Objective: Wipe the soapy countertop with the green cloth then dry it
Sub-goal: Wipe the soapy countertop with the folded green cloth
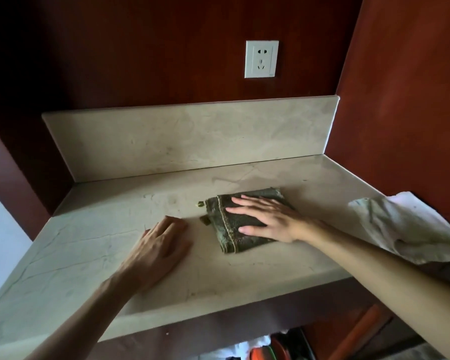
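Dim, soft light; wide-angle edge distortion

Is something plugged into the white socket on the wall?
No, the white socket on the dark red wall has nothing plugged in; its holes are all bare.

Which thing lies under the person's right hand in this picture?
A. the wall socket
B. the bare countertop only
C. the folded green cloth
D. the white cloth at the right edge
C: the right hand lies flat with spread fingers on the folded green cloth, which rests on the countertop; the white cloth lies apart at the right, untouched.
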